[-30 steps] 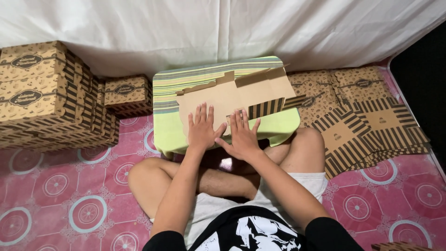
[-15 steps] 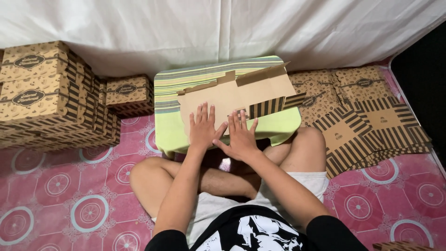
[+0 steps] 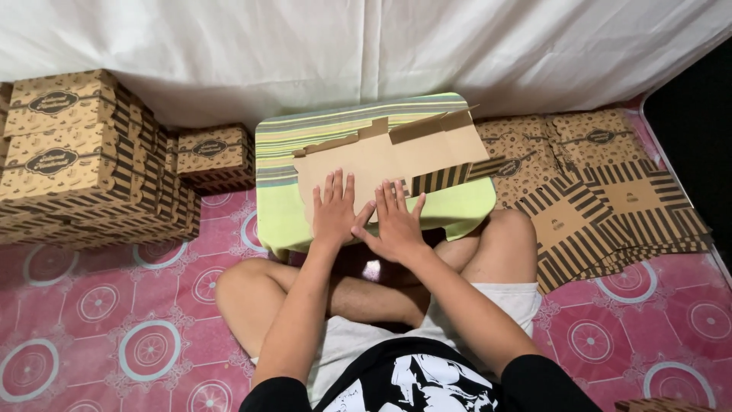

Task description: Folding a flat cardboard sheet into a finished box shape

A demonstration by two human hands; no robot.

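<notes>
Flat cardboard box blank (image 3: 381,156) lies on the green striped tabletop (image 3: 290,206), at its centre. Left hand (image 3: 334,215) and right hand (image 3: 394,225) press its near edge, grip flat and open, holding nothing. Judged light, thin, bendable, creased; best taken by the edges.

Both hands, left (image 3: 334,216) and right (image 3: 394,225), lie flat, fingers spread.

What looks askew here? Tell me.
The flat cardboard blank lies skewed on the green striped table, its far right corner past the edge. Both the left hand and right hand press it flat. Nothing is spilled or torn.
</notes>
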